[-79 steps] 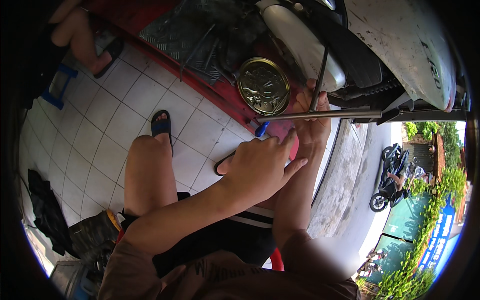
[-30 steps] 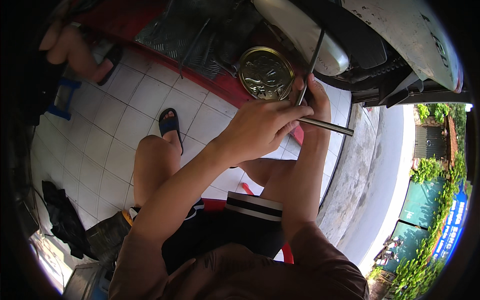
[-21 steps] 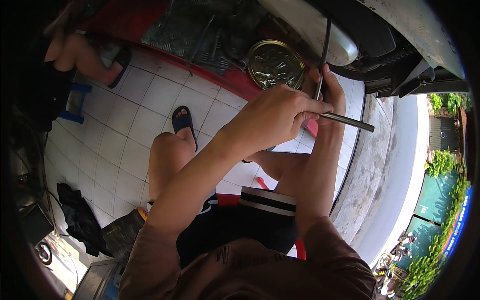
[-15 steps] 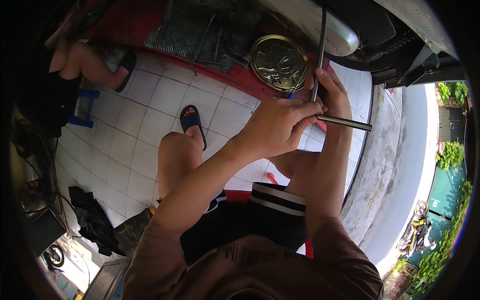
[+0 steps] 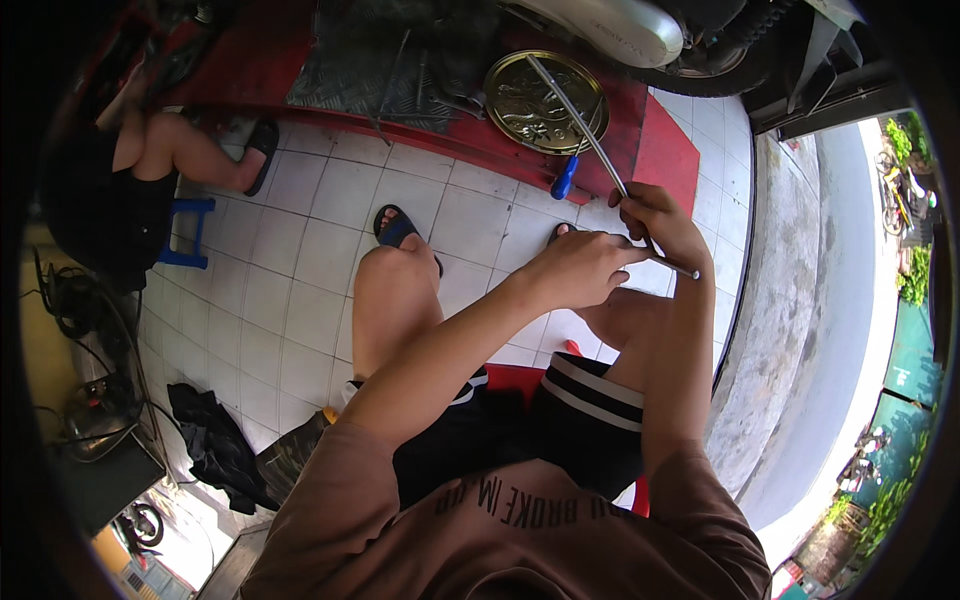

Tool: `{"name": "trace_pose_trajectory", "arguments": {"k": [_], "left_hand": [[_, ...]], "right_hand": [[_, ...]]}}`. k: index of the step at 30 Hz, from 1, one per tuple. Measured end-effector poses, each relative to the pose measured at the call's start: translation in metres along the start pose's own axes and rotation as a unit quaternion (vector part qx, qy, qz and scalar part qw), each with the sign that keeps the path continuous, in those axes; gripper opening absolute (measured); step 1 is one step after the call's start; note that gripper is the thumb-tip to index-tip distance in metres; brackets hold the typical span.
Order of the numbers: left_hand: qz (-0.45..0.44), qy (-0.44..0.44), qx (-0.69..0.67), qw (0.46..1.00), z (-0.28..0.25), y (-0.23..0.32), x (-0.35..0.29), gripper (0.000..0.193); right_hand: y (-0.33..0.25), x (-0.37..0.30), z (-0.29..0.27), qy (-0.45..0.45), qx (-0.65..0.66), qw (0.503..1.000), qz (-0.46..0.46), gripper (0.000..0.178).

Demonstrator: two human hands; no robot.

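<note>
A metal T-handle wrench (image 5: 580, 119) is in my two hands, its long shaft slanting up and left across the round gold tray (image 5: 508, 100). My right hand (image 5: 662, 222) has its fingers curled round the shaft near the handle end. My left hand (image 5: 585, 268) grips the crossbar, whose bare end sticks out to the right over my right wrist. My left fingers partly hide the joint of shaft and crossbar. A screwdriver with a blue handle (image 5: 563, 178) rests against the tray's near edge, its shank on the tray.
The tray sits on a red platform (image 5: 668, 150) with a dark tread-plate mat (image 5: 350, 80). Above it hangs a motorbike's pale casing (image 5: 625, 32) and wheel. At left a person (image 5: 145, 190) sits on a blue stool (image 5: 190, 232). A black cloth (image 5: 215, 455) lies on the tiles.
The wrench's shaft has swung from nearly upright to leaning left over the tray. Both hands have shifted slightly down in the picture, and the blue screwdriver handle shows more fully.
</note>
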State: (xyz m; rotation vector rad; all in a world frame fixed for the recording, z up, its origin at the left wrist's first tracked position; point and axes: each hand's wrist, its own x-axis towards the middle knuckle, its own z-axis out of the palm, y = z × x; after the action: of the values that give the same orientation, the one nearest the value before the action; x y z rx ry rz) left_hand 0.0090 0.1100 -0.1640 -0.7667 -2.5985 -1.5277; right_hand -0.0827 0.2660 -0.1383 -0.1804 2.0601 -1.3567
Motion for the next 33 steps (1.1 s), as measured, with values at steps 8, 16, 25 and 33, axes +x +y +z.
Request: {"name": "trace_pose_trajectory", "arguments": {"k": [8,16,25,33], "left_hand": [[-0.327,0.001,0.143,0.934,-0.010,-0.129,0.024,0.019],[-0.276,0.122,0.320,0.898,-0.012,-0.206,0.096,0.035],[-0.287,0.130,0.257,0.914,-0.009,-0.224,0.122,0.039],[-0.325,0.285,-0.274,0.860,-0.093,-0.178,0.083,0.043]], "right_hand": [[0.036,0.039,-0.054,0.202,-0.143,0.969,-0.016,0.032],[0.051,0.054,-0.068,0.218,-0.195,0.956,0.015,0.034],[0.054,0.047,-0.083,0.193,-0.204,0.959,0.045,0.035],[0.045,0.043,-0.080,0.188,-0.167,0.968,-0.006,0.034]]}}
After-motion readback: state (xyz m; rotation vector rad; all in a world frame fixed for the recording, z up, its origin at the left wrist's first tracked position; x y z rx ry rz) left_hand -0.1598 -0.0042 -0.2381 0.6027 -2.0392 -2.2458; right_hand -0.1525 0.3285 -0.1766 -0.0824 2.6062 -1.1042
